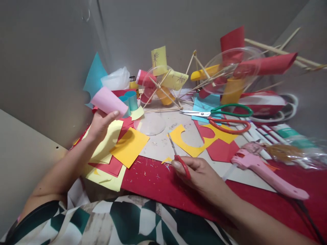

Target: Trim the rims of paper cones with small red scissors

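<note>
My left hand is closed around a pink paper tube, held tilted above the paper stack on the left. In my right hand is a small pair of red-handled scissors, blades pointing up and away. Under the left hand lie yellow paper sheets and a red sheet. Two teal paper tubes stand just beyond the pink tube. A yellow sheet with round cut-outs lies to the right of the scissors. Near the blades is a clear plastic disc.
At the back stand a stick-and-paper wheel and a larger one. Large green-and-red scissors, a pink glue gun and white markers crowd the right. A blue paper piece leans by the left wall.
</note>
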Demonstrator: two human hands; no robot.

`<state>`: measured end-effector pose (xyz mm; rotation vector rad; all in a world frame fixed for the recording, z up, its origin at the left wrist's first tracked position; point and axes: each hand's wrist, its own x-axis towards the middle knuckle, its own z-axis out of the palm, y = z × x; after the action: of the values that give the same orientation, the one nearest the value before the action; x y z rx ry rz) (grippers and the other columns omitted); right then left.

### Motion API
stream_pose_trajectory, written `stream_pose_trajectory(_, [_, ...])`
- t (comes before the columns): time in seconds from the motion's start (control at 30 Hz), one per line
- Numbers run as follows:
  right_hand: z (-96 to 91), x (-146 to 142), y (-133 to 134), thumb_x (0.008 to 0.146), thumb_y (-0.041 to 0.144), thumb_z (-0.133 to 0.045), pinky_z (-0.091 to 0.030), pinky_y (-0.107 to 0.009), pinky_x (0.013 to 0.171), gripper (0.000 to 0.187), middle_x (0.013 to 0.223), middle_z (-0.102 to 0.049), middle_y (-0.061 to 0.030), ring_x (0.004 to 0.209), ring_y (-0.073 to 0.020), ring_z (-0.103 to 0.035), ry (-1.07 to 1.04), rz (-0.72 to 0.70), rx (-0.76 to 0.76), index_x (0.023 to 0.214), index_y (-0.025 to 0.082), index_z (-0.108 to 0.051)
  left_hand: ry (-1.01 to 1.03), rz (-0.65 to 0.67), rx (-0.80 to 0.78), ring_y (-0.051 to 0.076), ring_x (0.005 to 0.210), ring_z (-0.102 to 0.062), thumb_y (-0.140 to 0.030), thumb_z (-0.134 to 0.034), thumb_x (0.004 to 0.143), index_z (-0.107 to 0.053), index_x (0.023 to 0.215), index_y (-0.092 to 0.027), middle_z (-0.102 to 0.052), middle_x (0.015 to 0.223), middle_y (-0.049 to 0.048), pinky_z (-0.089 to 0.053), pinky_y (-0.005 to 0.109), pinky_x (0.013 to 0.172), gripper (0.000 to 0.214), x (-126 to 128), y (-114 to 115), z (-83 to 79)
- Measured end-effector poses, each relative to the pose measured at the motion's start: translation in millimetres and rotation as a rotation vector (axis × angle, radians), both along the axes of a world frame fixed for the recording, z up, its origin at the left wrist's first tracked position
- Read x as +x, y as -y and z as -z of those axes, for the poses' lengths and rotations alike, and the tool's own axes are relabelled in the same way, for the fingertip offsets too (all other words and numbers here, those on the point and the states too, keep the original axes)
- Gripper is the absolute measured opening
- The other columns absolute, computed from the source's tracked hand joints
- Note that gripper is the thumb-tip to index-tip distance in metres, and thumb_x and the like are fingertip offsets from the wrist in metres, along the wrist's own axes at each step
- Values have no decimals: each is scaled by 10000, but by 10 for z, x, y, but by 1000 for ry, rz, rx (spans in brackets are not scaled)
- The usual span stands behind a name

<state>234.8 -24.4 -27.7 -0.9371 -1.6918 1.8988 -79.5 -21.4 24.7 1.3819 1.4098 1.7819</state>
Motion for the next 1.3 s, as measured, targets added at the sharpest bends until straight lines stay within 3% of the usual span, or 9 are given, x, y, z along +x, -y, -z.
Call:
stream_pose_trajectory(0.13, [-30,-1,22,743,665,-667,-133,-238,460,582,568,-237,69,513,-68,-190,33,-21,33,581,203,-352,-38,-135,-31,274,1063,-654,-391,-840,609,-597,1109,-171,-678,1119,107,-578,319,805,598,-352,-12,-87])
stream_pose_trajectory(0.27, [-60,0,44,754,714,-614,-136,-242,469,597,575,-232,68,522,-74,-187,69,-44,53,586,205,-352,-173,-249,-89,297,1094,-648,-371,-851,571,-585,1102,-168,-680,1140,123,-572,377,872,627,-594,15,-49])
stream_pose_trajectory(0.47, [-66,-6,60,716,757,-611,-151,-240,469,619,580,-263,62,526,-75,-214,109,-68,69,587,200,-373,-242,-363,-225,348,1176,-599,-310,-877,515,-521,1201,-186,-613,1271,154,-497,527,994,783,-857,111,173])
stream_pose_trajectory(0.63, [-50,-11,61,741,732,-610,-152,-247,485,597,590,-261,55,543,-82,-211,146,-90,91,595,196,-389,-269,-382,-303,338,1150,-617,-332,-865,549,-505,1225,-163,-618,1255,171,-516,502,964,784,-1032,119,399])
stream_pose_trajectory(0.9, [-6,1,56,755,701,-623,-165,-255,517,553,625,-266,42,583,-97,-214,161,-102,112,634,185,-466,-351,-342,-326,338,1159,-608,-287,-874,536,-458,1274,-139,-589,1283,198,-511,484,965,860,-1090,118,491])
stream_pose_trajectory(1.13, [-66,9,130,739,690,-647,-223,-264,549,540,640,-311,27,616,-113,-254,149,-45,114,641,171,-532,-379,-309,-320,323,1185,-596,-345,-849,601,-354,1394,-156,-573,1305,206,-503,478,984,953,-1118,257,398])
stream_pose_trajectory(1.3, [-56,20,115,710,700,-660,-283,-262,542,548,617,-356,17,603,-123,-302,162,-94,144,609,174,-541,-401,-339,-304,333,1252,-551,-366,-833,633,-266,1460,-174,-517,1373,229,-459,503,1039,1020,-1084,246,310])
